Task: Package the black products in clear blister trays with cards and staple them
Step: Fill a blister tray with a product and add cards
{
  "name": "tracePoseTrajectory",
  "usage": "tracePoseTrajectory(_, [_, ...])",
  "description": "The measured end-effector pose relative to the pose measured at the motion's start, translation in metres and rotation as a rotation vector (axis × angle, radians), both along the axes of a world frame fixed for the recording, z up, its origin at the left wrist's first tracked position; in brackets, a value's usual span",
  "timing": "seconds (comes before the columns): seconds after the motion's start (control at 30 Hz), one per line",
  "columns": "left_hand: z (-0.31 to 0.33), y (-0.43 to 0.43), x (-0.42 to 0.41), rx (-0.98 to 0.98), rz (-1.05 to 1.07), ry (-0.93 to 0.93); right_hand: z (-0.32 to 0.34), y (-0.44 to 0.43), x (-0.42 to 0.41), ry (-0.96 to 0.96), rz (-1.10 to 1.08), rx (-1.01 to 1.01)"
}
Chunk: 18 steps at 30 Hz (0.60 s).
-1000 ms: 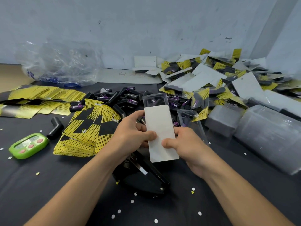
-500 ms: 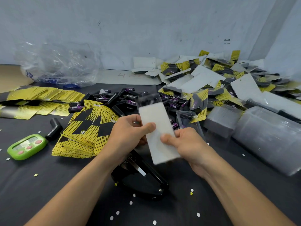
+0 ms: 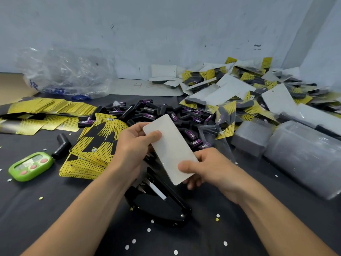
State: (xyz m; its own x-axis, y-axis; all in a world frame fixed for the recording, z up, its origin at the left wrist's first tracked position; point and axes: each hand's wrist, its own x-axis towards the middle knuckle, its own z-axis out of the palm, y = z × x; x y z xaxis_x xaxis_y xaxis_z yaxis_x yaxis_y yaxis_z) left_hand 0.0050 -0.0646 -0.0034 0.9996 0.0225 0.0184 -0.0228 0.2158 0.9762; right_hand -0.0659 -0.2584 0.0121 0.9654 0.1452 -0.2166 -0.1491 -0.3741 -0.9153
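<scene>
White card (image 3: pixel 169 150), blank back toward me, pinched by my left grip (image 3: pixel 136 143) at its top corner and my right grip (image 3: pixel 208 167) at the lower edge, thumbs on top, so I can line it up over the stapler (image 3: pixel 158 202) just below. Since a second ago it has swung from upright to slanted, top leaning left.

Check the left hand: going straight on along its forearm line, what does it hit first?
It grips the white rectangular card. Beyond that, the left hand would probably meet the heap of loose black tubular products, though depth is unclear.
</scene>
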Motion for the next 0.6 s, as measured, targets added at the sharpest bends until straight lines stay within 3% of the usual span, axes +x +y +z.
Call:
tracePoseTrajectory(0.23, [-0.001, -0.001, 0.003, -0.052, 0.139, 0.059, -0.001, 0.007, 0.001, -0.091, -0.162, -0.041])
tracePoseTrajectory(0.4, [-0.001, -0.002, -0.003, 0.248, 0.175, 0.042, 0.000, 0.014, -0.005, -0.583, -0.300, -0.548])
tracePoseTrajectory(0.53, [0.005, -0.010, -0.009, 0.149, -0.078, 0.143, -0.003, 0.024, -0.009, -0.874, -0.230, -0.983])
tracePoseTrajectory(0.6, [0.003, -0.012, -0.011, 0.178, -0.140, 0.140, -0.004, 0.035, -0.012, -0.950, -0.167, -1.105])
